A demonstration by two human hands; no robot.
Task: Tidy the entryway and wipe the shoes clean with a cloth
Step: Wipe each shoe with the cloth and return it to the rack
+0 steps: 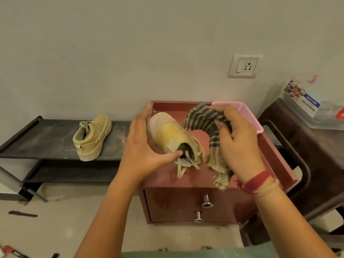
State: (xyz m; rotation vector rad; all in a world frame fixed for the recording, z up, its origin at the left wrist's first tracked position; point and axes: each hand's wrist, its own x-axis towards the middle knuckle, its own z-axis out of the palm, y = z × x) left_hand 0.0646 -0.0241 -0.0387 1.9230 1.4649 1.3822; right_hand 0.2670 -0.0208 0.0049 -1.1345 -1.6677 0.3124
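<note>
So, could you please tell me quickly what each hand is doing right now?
Left hand: holds the yellow shoe.
Right hand: grips the striped cloth.

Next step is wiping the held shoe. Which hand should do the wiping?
Right. The right hand holds the striped cloth, bunched just beside the shoe. The left hand is occupied gripping that shoe, thumb at its opening, above the red cabinet.

One shoe [92, 137] sits on the rack [37, 140], left of the cabinet [176, 202]. Over the cabinet top the left hand [143, 146] holds the other shoe [171, 135], with the cloth [201, 120] in the right hand [236, 138] just right of it; a basket [249, 116] stands at the back right corner
</note>
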